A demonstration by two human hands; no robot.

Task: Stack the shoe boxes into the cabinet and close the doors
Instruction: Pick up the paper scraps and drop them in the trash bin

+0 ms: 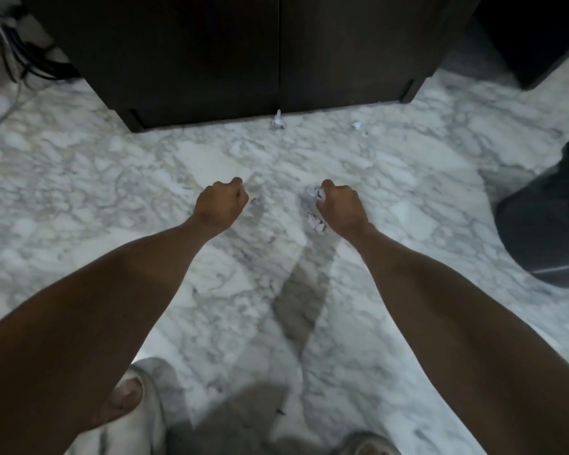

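Head view looks down on a glossy white marble floor (pixel 112 178) veined in grey, with both bare forearms stretched forward over it. At the top stands a dark brown wooden cabinet (pixel 211 60), boxy and matte, its two flat doors shut and meeting at a thin vertical seam; two short square feet show at its lower corners. No shoe boxes show anywhere in view.

Left hand (pixel 222 205) is curled into a closed fist, knuckles up, and nothing can be seen in it. Right hand (pixel 340 205) is also closed, and its fingers pinch a crumpled white paper scrap (pixel 314 193) at the thumb side.

Three more crumpled white scraps lie on the floor: one just below the right hand (pixel 316 222), one touching the cabinet's base at the door seam (pixel 278 121), and a small one further right (pixel 357 125). A black, smooth, rounded bin (pixel 549 218) sits at the right edge. Dark cables (pixel 37 60) trail at the upper left. Two pale slippers (pixel 145 399) show at the bottom edge.
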